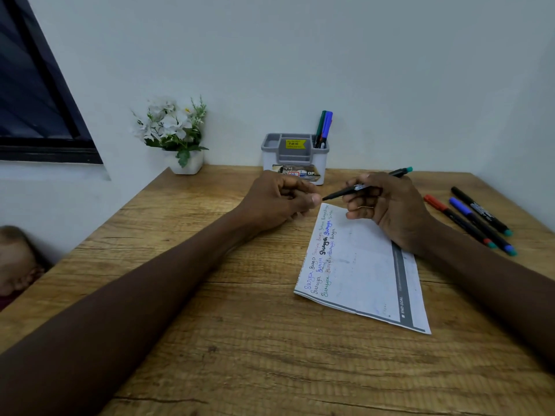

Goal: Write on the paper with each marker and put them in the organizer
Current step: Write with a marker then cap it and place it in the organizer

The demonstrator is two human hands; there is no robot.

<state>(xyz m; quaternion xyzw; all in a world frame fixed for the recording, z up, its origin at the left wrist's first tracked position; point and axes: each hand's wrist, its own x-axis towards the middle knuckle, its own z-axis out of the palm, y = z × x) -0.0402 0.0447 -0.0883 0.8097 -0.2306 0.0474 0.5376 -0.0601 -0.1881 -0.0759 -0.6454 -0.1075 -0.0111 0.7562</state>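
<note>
Head view, the only one: your right hand point(387, 208) grips the black marker point(368, 185) around its middle, above the far end of the paper point(363, 265). Its long axis runs left to right, teal end raised toward the right. The narrow end points at your left hand point(279, 199), just beside it with fingers curled; whether they hold a cap cannot be told. The organizer point(295, 157) stands behind both hands, two markers point(324, 127) upright in its right compartment. Three more markers point(477, 219) lie on the table point(210, 340) right of the paper, nearer your right hand.
</note>
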